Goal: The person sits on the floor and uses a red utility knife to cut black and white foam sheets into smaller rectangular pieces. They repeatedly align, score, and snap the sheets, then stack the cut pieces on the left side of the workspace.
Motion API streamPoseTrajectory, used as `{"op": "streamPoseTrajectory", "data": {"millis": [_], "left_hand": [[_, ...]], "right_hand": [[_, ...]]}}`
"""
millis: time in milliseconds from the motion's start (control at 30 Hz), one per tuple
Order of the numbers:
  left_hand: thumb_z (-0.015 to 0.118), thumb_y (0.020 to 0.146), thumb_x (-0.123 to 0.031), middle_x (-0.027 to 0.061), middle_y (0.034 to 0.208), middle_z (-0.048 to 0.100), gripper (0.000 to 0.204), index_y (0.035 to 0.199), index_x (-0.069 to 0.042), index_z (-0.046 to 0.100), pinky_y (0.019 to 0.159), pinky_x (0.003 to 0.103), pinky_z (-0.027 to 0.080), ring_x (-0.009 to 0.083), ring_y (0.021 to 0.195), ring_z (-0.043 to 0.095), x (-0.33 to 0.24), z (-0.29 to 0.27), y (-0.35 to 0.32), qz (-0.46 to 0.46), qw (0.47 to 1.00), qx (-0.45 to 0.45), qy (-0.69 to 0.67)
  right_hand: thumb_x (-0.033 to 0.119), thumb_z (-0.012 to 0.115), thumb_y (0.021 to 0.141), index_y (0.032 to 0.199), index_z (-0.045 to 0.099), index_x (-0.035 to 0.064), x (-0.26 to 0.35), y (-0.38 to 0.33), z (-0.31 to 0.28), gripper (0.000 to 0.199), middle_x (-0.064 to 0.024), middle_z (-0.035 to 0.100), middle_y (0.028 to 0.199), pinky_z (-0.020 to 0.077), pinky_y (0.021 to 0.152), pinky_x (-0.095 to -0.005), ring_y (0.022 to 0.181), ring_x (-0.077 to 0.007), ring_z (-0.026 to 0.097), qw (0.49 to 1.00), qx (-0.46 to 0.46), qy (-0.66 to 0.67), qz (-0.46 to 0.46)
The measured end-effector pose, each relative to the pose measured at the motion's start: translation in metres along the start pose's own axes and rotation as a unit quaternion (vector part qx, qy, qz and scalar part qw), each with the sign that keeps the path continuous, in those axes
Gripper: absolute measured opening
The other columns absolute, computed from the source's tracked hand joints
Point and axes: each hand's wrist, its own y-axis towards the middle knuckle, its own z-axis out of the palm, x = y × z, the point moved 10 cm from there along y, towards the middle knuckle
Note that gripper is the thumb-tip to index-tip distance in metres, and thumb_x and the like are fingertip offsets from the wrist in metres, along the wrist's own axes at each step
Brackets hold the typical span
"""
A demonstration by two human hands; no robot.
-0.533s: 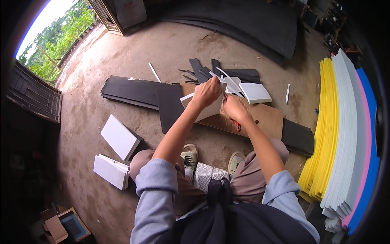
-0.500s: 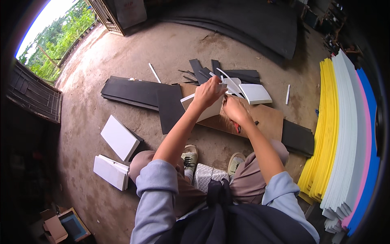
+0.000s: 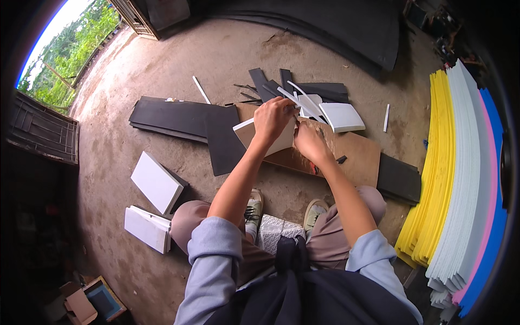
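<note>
My left hand (image 3: 272,120) is closed, its fingertips pinched together above a white foam piece (image 3: 279,142). Just beside it my right hand (image 3: 312,142) is also closed, fingers curled inward near the foam's right edge. A small greyish bit shows at the left fingertips, too small to name. What the right fingers grip is hidden. Below my right wrist shows a red-handled tool (image 3: 313,168); whether I hold it cannot be seen. Under both hands lies a brown board (image 3: 355,154), with a white block (image 3: 342,117) on its far side.
Black foam sheets (image 3: 168,119) lie left of the board, with dark and white strips (image 3: 271,86) behind. White blocks (image 3: 157,181) rest near my left knee. Yellow sheets (image 3: 433,179) and other coloured sheets stand at right. Large black sheets (image 3: 346,32) lie at the back.
My left hand has shifted slightly left and its wrist has turned a little. The right hand stays close by it, still closed. The view has moved slightly.
</note>
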Motion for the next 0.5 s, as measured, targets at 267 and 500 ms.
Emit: {"op": "streamPoseTrajectory", "data": {"millis": [267,500], "left_hand": [[0.067,0.071,-0.027,0.0032,0.078,0.064,0.02,0.084,-0.012,0.065,0.062,0.035,0.048,0.0241,0.072,0.062,-0.006,0.011,-0.001,0.012,1.0,0.023,0.002],[0.069,0.069,-0.029,0.0081,0.067,0.063,0.025,0.086,-0.013,0.061,0.061,0.036,0.048,0.0251,0.064,0.063,0.003,0.021,0.002,-0.001,0.992,0.049,0.117]], "right_hand": [[0.017,0.042,0.084,0.1,0.057,-0.0045,-0.034,0.033,0.037,0.031,-0.029,0.059,0.086,0.0457,0.078,-0.046,0.088,-0.0412,0.058,1.0,-0.015,-0.009,-0.019],[0.016,0.042,0.083,0.1,0.055,-0.0048,-0.019,0.005,0.014,0.03,-0.0292,0.059,0.09,0.0449,0.08,-0.0465,0.092,-0.0413,0.057,0.999,0.035,-0.013,0.018]]}}
